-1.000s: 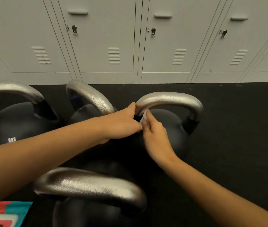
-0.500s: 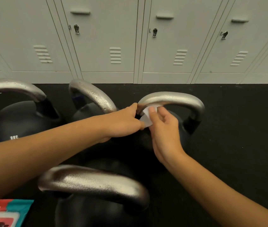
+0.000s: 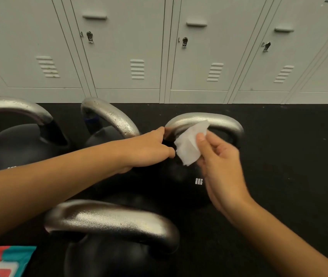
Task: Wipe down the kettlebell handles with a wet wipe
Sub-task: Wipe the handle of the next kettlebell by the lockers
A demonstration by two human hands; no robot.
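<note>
Dim, warm indoor light, soft glare on silver handles (image 3: 205, 121), wide-angle bending at edges, slight softness

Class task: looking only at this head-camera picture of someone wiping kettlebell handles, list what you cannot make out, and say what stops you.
1. The wipe packet: cut off by the bottom-left edge, so its label cannot be read.
2. The far-left kettlebell: its weight marking is hidden behind the left forearm.
3. The left hand: its fingertips disappear behind the 8KG kettlebell's handle.
4. The wet wipe: partly covered by the right hand.

One head-worn wide-angle view looks forward and down from close above the kettlebells (image 3: 187, 176), facing the lockers (image 3: 129, 47) across the floor (image 3: 289, 156).
</note>
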